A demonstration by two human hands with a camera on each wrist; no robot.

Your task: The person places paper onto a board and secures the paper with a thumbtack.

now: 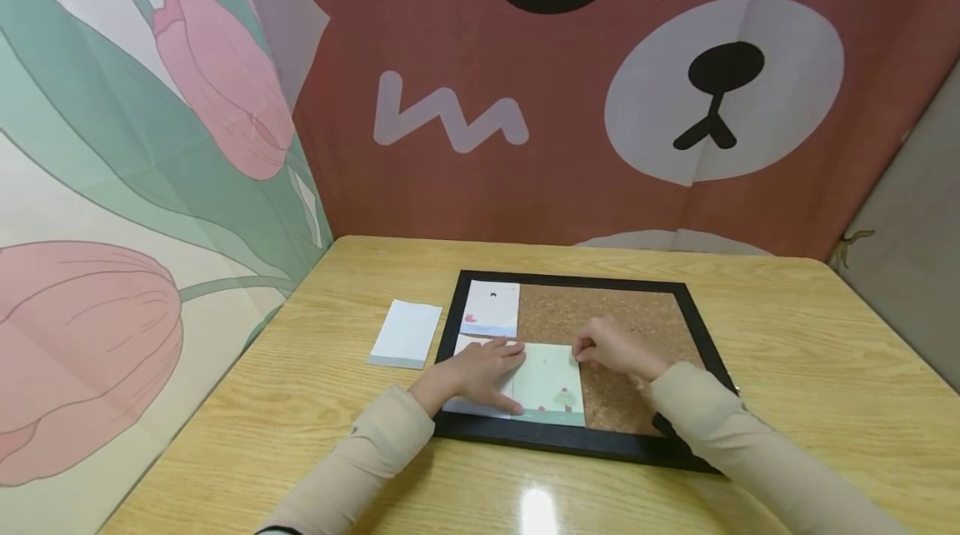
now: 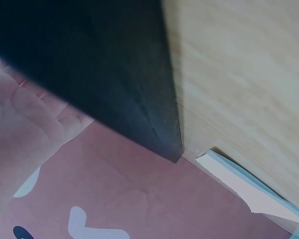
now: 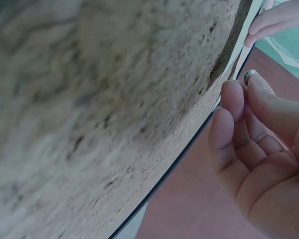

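Observation:
A black-framed cork board (image 1: 630,310) lies flat on the table. My right hand (image 1: 611,347) is at the right edge of a pale green sheet (image 1: 551,368) with a small tree drawing. Between its thumb and forefinger it pinches a silver thumbtack (image 3: 249,75), of which only the shiny head shows. My left hand (image 1: 483,370) rests with spread fingers across the green sheet's left side and a whitish sheet (image 1: 472,408) beside it, which it partly covers. A white sheet with a blue lower strip (image 1: 491,310) lies at the board's upper left, a dark dot near its top.
On the table (image 1: 810,352), left of the board, lies a stack of white paper (image 1: 407,335) with a bluish lower edge. The black frame (image 1: 570,437) rises round the cork. A printed fabric backdrop (image 1: 555,185) hangs behind the table and on its left side.

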